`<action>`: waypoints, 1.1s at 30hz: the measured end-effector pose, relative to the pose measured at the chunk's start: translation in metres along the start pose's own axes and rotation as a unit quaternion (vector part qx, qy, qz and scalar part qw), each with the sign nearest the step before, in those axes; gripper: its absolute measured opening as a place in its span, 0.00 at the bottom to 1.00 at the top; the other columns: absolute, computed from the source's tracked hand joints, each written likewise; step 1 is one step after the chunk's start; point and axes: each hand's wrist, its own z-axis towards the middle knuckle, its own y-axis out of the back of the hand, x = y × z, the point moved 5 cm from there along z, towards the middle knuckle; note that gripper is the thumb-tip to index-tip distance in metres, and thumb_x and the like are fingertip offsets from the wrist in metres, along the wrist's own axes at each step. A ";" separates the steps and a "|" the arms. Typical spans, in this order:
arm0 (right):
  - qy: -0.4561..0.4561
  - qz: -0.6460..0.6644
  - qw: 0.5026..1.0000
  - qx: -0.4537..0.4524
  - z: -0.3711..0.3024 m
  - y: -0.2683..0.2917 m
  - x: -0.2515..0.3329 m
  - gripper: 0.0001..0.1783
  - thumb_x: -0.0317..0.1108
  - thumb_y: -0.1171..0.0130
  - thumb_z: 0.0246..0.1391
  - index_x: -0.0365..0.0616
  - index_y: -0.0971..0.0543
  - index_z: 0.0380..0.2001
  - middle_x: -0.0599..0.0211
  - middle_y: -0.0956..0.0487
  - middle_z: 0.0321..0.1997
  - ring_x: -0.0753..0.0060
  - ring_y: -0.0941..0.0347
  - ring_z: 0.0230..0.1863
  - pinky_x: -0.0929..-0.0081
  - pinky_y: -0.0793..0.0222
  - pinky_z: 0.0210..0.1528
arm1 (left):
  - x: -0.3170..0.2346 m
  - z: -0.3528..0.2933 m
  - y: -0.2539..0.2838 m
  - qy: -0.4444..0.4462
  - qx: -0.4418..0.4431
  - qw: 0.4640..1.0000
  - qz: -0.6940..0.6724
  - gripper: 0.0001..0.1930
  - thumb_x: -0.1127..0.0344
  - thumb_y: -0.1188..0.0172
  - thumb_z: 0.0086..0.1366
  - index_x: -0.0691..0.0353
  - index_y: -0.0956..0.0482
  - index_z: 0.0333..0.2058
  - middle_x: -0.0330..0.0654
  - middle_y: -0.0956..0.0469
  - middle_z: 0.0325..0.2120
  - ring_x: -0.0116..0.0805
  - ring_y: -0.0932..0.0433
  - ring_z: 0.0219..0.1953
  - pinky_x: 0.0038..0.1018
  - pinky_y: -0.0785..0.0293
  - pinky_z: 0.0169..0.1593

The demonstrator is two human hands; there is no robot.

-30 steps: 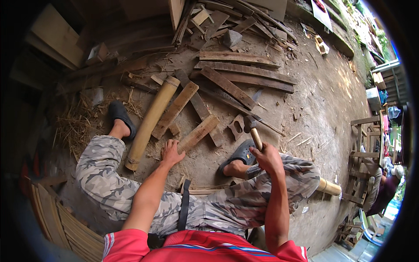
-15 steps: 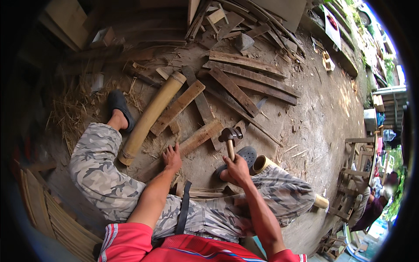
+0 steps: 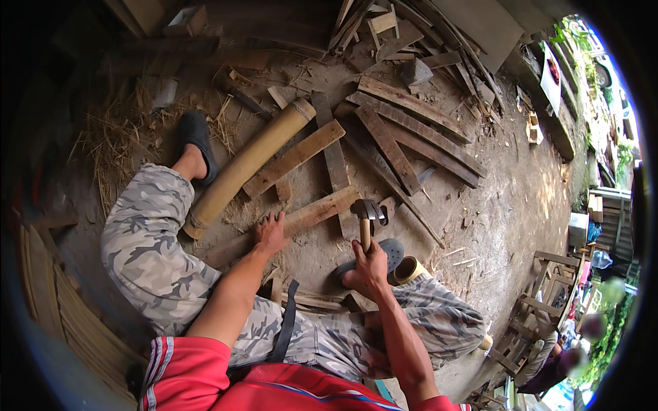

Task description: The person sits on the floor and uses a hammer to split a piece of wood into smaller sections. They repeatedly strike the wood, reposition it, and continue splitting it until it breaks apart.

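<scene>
- Left hand [image 3: 272,234], fingers spread, rests on a board [image 3: 322,209], gripping nothing.
- Right hand [image 3: 371,263] firmly grips a hammer [image 3: 365,229].
- Work looks unfinished: planks [image 3: 416,134] lie loose.

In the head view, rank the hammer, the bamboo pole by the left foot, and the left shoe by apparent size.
1. Bamboo pole
2. Left shoe
3. Hammer, visible part only; the right hand covers some handle.

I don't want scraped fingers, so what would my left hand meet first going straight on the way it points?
Probably the short wooden block ahead of your left hand, beside the slanted board; the hand's height is unclear, so it might pass over.
</scene>
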 end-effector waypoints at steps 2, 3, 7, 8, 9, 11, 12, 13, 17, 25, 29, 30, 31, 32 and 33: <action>0.001 0.011 1.000 -0.009 0.008 -0.012 -0.011 0.23 0.49 0.37 0.53 0.35 0.26 0.29 0.40 0.24 0.23 0.35 0.26 0.29 0.55 0.32 0.29 | -0.003 -0.001 0.000 0.007 0.022 1.000 0.004 0.47 0.58 0.29 0.50 0.57 0.48 0.64 0.58 0.45 0.64 0.60 0.41 0.63 0.56 0.43 0.61; 0.019 -0.009 1.000 -0.020 0.012 -0.016 -0.012 0.23 0.48 0.37 0.53 0.36 0.27 0.28 0.39 0.25 0.23 0.33 0.27 0.29 0.53 0.33 0.28 | -0.004 -0.002 0.000 0.018 0.028 0.999 0.011 0.46 0.59 0.30 0.52 0.57 0.49 0.65 0.57 0.46 0.64 0.59 0.42 0.64 0.55 0.43 0.62; 0.071 0.012 0.996 -0.051 0.020 -0.042 -0.029 0.20 0.46 0.37 0.53 0.38 0.26 0.30 0.40 0.25 0.23 0.34 0.27 0.29 0.54 0.33 0.28 | -0.005 -0.004 0.002 0.014 0.048 0.999 0.000 0.47 0.60 0.31 0.54 0.57 0.50 0.67 0.58 0.48 0.65 0.59 0.44 0.65 0.55 0.43 0.62; 0.071 0.028 0.996 -0.044 0.020 -0.049 -0.036 0.19 0.46 0.38 0.53 0.38 0.25 0.30 0.40 0.25 0.24 0.34 0.27 0.29 0.54 0.33 0.28 | -0.003 -0.003 -0.003 0.015 0.050 0.999 0.008 0.47 0.60 0.31 0.54 0.57 0.51 0.67 0.58 0.49 0.66 0.59 0.45 0.65 0.55 0.44 0.63; 0.072 0.045 0.996 -0.038 0.021 -0.056 -0.038 0.18 0.46 0.38 0.53 0.39 0.25 0.30 0.40 0.25 0.24 0.35 0.27 0.28 0.54 0.32 0.29 | 0.000 0.000 -0.007 0.018 0.050 0.998 0.015 0.47 0.60 0.31 0.54 0.57 0.52 0.67 0.59 0.50 0.66 0.60 0.45 0.66 0.55 0.44 0.63; 0.074 0.031 0.997 -0.019 0.026 -0.066 -0.043 0.17 0.44 0.39 0.54 0.39 0.24 0.30 0.42 0.25 0.24 0.38 0.28 0.27 0.57 0.32 0.30 | 0.006 0.004 -0.015 0.017 0.059 0.998 0.022 0.48 0.61 0.31 0.54 0.57 0.53 0.67 0.59 0.52 0.67 0.60 0.46 0.66 0.55 0.45 0.64; 0.077 0.027 0.997 -0.015 0.028 -0.068 -0.045 0.16 0.44 0.39 0.53 0.39 0.24 0.30 0.42 0.25 0.24 0.38 0.28 0.28 0.57 0.32 0.31 | 0.006 0.004 -0.014 0.013 0.067 0.997 0.022 0.48 0.62 0.31 0.54 0.57 0.54 0.68 0.60 0.53 0.67 0.61 0.47 0.66 0.55 0.46 0.64; 0.079 0.024 0.997 -0.012 0.028 -0.070 -0.049 0.16 0.43 0.39 0.53 0.39 0.24 0.30 0.43 0.25 0.24 0.38 0.29 0.28 0.58 0.32 0.31 | 0.007 0.005 -0.013 0.010 0.075 0.997 0.023 0.49 0.63 0.31 0.54 0.57 0.54 0.68 0.60 0.54 0.67 0.61 0.47 0.67 0.55 0.47 0.65; 0.072 0.085 0.993 -0.027 0.025 -0.074 -0.052 0.19 0.43 0.39 0.54 0.34 0.25 0.30 0.50 0.25 0.19 0.59 0.28 0.18 0.62 0.34 0.24 | 0.002 0.004 -0.001 0.011 0.120 0.993 0.017 0.51 0.65 0.31 0.53 0.57 0.58 0.68 0.60 0.58 0.68 0.62 0.50 0.68 0.55 0.49 0.66; -0.159 0.384 0.909 -0.024 0.007 -0.113 -0.035 0.11 0.35 0.42 0.55 0.43 0.31 0.24 0.74 0.34 0.12 0.79 0.37 0.11 0.78 0.40 0.14 | 0.008 0.011 -0.008 0.179 0.122 0.958 -0.189 0.52 0.65 0.34 0.58 0.55 0.65 0.69 0.60 0.64 0.69 0.61 0.58 0.70 0.53 0.59 0.70; -0.172 0.404 0.898 -0.038 0.009 -0.106 -0.036 0.11 0.35 0.42 0.55 0.42 0.31 0.25 0.73 0.33 0.13 0.79 0.37 0.11 0.77 0.41 0.14 | 0.000 0.005 -0.002 0.115 0.199 0.972 -0.050 0.52 0.63 0.37 0.61 0.56 0.70 0.69 0.60 0.68 0.69 0.59 0.64 0.71 0.52 0.62 0.71; -0.159 0.416 0.894 -0.051 0.010 -0.101 -0.038 0.11 0.34 0.42 0.56 0.42 0.31 0.25 0.73 0.33 0.13 0.79 0.37 0.11 0.77 0.41 0.13 | -0.006 0.003 0.005 0.098 0.222 0.970 0.005 0.53 0.63 0.36 0.61 0.55 0.71 0.69 0.61 0.69 0.69 0.59 0.64 0.71 0.52 0.62 0.71; -0.145 0.428 0.890 -0.065 0.010 -0.097 -0.040 0.11 0.34 0.43 0.56 0.42 0.31 0.25 0.73 0.33 0.14 0.79 0.37 0.11 0.77 0.42 0.13 | -0.010 0.002 0.006 0.079 0.244 0.965 0.060 0.54 0.64 0.36 0.60 0.55 0.73 0.69 0.61 0.69 0.69 0.59 0.64 0.71 0.52 0.62 0.71; -0.131 0.439 0.886 -0.079 0.010 -0.094 -0.041 0.11 0.34 0.43 0.56 0.42 0.30 0.25 0.73 0.33 0.14 0.79 0.37 0.11 0.77 0.42 0.13 | -0.010 0.003 0.003 0.081 0.248 0.963 0.067 0.54 0.64 0.35 0.60 0.54 0.73 0.69 0.61 0.70 0.69 0.59 0.63 0.71 0.52 0.62 0.71; -0.115 0.447 0.882 -0.094 0.006 -0.090 -0.038 0.11 0.33 0.44 0.57 0.42 0.30 0.23 0.73 0.33 0.13 0.79 0.38 0.10 0.76 0.42 0.13 | -0.008 0.004 0.002 0.088 0.251 0.961 0.077 0.54 0.64 0.35 0.60 0.54 0.73 0.69 0.61 0.70 0.69 0.59 0.63 0.71 0.52 0.61 0.71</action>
